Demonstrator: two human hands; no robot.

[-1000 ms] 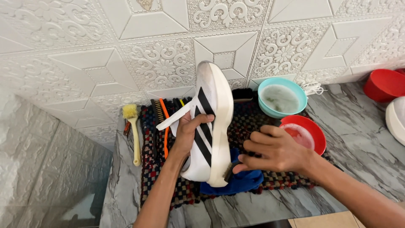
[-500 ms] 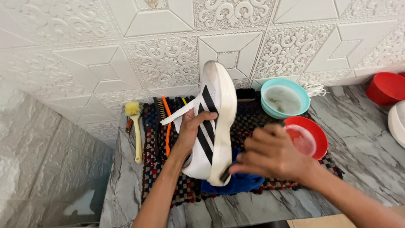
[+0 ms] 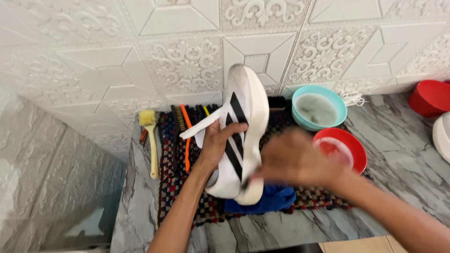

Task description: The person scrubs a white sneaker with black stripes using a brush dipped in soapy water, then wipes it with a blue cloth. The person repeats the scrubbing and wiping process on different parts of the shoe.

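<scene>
The left hand (image 3: 219, 140) grips the white sneaker (image 3: 243, 131) at its striped side, holding it upright above the woven mat (image 3: 173, 178). The right hand (image 3: 293, 159), blurred, presses against the sole's right edge; its grip cannot be determined. A blue cloth (image 3: 267, 201) lies beneath.

Only one view on my feed: the head camera, worn above the hands and tilted down and forward toward the embossed white wall (image 3: 140, 56). It sits close, arm's reach, so both forearms enter from the bottom edge. Left hand (image 3: 219, 143) lands near centre, right hand (image 3: 293, 159) just right of it, blurred. Beyond the hands I see the wall; under them the marble counter (image 3: 403, 159). No second view, so nothing overlaps.
</scene>
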